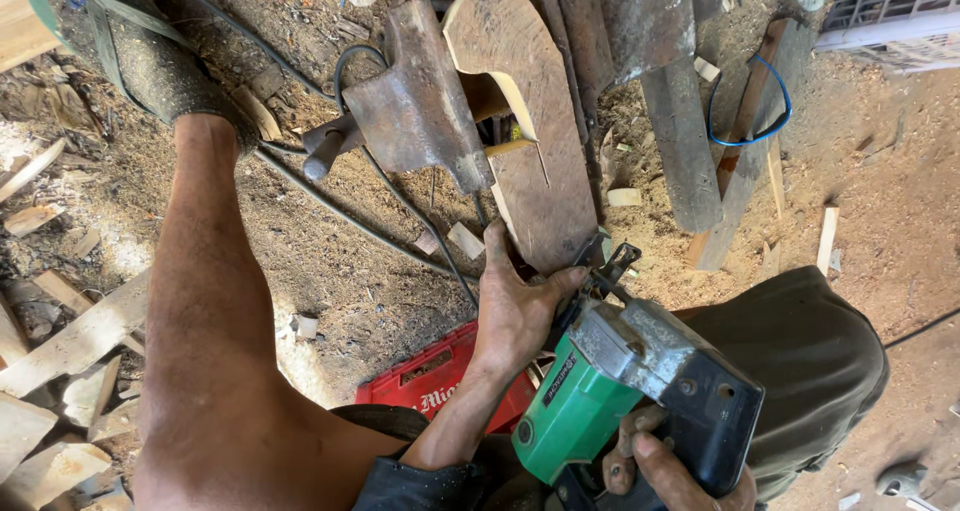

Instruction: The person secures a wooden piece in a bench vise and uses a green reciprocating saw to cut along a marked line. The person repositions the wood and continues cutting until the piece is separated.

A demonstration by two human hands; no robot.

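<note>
Left to right: pale wood offcuts lay on the sawdust-covered floor; the left hand pressed, grip closed over its near end, the curved brown wooden board; the right hand gripped the green-and-grey electric jigsaw, blade at that edge; the cut seemingly barely started
</note>
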